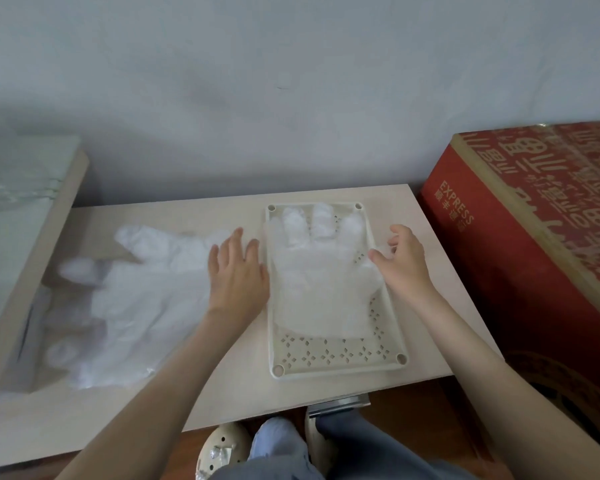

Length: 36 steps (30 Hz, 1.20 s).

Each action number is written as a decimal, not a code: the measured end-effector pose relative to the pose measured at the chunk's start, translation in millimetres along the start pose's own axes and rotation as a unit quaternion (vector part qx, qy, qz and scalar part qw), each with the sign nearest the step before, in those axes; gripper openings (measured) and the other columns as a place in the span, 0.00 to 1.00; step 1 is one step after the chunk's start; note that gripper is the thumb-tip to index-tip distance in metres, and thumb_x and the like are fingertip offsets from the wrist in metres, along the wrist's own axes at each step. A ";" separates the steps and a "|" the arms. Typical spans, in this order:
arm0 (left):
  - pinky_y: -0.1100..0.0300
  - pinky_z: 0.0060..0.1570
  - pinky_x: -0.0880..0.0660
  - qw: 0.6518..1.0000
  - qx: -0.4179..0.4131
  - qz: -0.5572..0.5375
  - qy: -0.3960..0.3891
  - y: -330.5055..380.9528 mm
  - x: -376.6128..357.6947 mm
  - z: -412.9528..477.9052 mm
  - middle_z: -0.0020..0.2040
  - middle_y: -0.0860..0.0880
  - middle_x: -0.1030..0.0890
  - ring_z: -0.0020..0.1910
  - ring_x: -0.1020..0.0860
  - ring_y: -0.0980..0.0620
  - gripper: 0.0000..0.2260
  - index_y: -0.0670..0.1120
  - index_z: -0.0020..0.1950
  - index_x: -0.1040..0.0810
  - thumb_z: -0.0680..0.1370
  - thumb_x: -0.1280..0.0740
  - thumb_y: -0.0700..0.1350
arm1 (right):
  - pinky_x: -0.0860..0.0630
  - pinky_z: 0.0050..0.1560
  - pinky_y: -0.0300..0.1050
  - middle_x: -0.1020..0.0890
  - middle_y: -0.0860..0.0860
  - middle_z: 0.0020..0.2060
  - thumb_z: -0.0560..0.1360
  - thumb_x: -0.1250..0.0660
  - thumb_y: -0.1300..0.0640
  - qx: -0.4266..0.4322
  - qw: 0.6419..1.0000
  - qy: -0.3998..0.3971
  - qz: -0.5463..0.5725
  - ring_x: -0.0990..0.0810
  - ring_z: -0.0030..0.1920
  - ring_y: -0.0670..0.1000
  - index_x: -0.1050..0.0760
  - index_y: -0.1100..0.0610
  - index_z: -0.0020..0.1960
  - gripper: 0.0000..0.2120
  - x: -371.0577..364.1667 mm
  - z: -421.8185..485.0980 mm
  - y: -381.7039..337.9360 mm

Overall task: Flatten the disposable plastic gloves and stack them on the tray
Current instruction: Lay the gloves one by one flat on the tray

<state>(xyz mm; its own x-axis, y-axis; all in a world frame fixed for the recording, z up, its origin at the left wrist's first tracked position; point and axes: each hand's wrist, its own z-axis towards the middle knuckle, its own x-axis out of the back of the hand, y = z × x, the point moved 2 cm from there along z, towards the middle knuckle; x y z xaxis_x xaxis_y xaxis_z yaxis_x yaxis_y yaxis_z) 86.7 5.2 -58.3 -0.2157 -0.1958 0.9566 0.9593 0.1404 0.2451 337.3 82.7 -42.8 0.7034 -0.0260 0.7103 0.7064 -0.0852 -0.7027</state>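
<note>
I have the left hand (238, 271) released, fingers straight, lying flat on the worktop (222, 393) just beside the tray's (340, 367) left rim. The right hand (402, 263) sits at the opposite rim with fingers loosely curled by the thumb lobe of the flattened glove (323, 289). I cannot tell whether it pinches the film or only hovers.

That glove lies between my two hands, on the tray, fingers pointing away from me. The loose heap of gloves (142, 299) starts under the left hand's fingertips and spreads outward from it.

I judge this film almost weightless, limp, slippery and clingy. It will puff with trapped air and drift at any quick move. I would take a glove by the cuff edge with a light pinch, then smooth it outward with a flat palm.

Count: one tray, and one glove outline on it, though clear layers could hide more. The heap holds several gloves, too blurred and overlapped to number. One red box (534, 220) stands beyond the right hand.
</note>
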 end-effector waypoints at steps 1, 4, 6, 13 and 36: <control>0.38 0.67 0.40 0.999 0.022 -0.010 0.026 -12.9 0.5 -4.1 0.69 0.35 0.32 0.66 0.33 0.33 0.17 0.37 0.65 0.27 0.76 0.35 0.40 | 0.33 0.65 0.54 0.27 0.55 0.60 0.74 0.31 0.57 0.023 0.999 0.019 -0.014 0.30 0.63 0.56 0.36 0.59 0.70 0.28 -0.6 -3.1 -6.8; 0.40 0.58 0.33 0.994 0.103 -0.030 0.029 -47.0 1.7 -21.0 0.62 0.34 0.27 0.59 0.29 0.33 0.16 0.36 0.60 0.23 0.74 0.31 0.39 | 0.37 0.62 0.53 0.28 0.55 0.64 0.75 0.33 0.58 0.107 0.990 0.043 -0.079 0.34 0.65 0.58 0.33 0.58 0.69 0.25 -8.8 -18.9 -31.2; 0.43 0.58 0.34 0.988 0.150 -0.036 -0.008 -59.4 0.0 -26.4 0.62 0.36 0.27 0.60 0.30 0.35 0.18 0.38 0.62 0.25 0.75 0.32 0.44 | 0.39 0.62 0.52 0.30 0.54 0.66 0.75 0.33 0.57 0.143 0.983 0.020 -0.111 0.35 0.66 0.58 0.34 0.57 0.70 0.25 -15.6 -26.2 -40.8; 0.51 0.50 0.32 0.985 0.164 -0.038 -0.027 -87.2 5.8 -34.1 0.54 0.42 0.24 0.54 0.28 0.41 0.09 0.42 0.54 0.24 0.78 0.37 0.45 | 0.43 0.65 0.50 0.34 0.51 0.69 0.77 0.36 0.56 0.200 0.968 -0.093 -0.122 0.40 0.69 0.55 0.36 0.55 0.72 0.24 -42.7 -48.6 -76.0; 0.52 0.54 0.39 0.921 -0.302 -0.118 0.215 26.3 59.1 -19.7 0.55 0.56 0.18 0.56 0.24 0.50 0.09 0.52 0.48 0.17 0.79 0.36 0.51 | 0.20 0.48 0.51 0.17 0.58 0.52 0.77 0.46 0.34 -0.191 0.770 -0.382 0.474 0.17 0.46 0.57 0.20 0.59 0.60 0.33 -30.8 -41.0 -88.9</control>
<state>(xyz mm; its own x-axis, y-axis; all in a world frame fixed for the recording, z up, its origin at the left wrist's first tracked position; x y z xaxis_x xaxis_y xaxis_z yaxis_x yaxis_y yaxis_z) 102.8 -21.8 1.5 -0.4644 -0.5366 0.7045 0.8492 -0.4956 0.1823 249.6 50.2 -0.5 0.8327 0.3248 -0.4485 -0.1248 -0.6790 -0.7235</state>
